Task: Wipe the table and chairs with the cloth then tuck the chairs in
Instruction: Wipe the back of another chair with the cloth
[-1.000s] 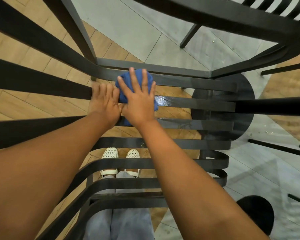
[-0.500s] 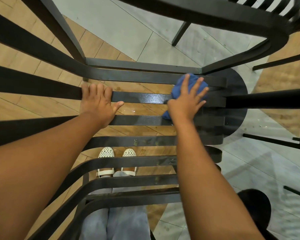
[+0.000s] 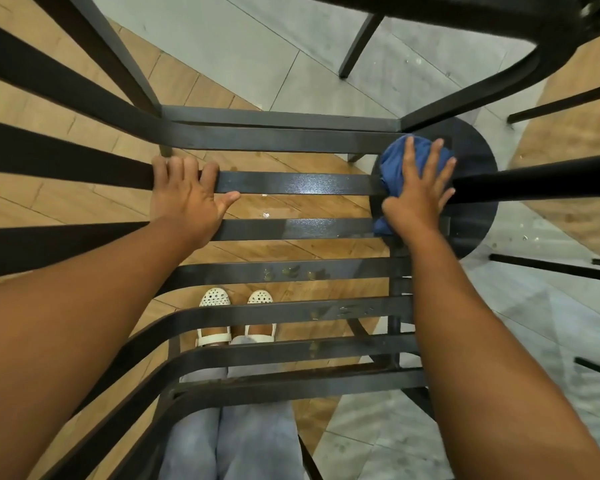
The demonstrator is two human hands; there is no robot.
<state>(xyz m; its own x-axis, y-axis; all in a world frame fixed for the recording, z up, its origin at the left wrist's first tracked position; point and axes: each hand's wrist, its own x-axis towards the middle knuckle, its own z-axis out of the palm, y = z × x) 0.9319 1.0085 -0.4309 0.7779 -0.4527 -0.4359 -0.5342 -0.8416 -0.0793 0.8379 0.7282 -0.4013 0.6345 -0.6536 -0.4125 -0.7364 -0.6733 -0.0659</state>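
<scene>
Both hands are lying flat: the right hand (image 3: 418, 192) is pressing the blue cloth (image 3: 395, 161) against the chair (image 3: 291, 183) seat's right edge, and the left hand (image 3: 187, 195) is resting on a slat near its left edge. Bare slats are stretching between them.

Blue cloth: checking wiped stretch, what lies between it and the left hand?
Head view: only bare, glossy black metal slat between blue cloth and left hand.
</scene>
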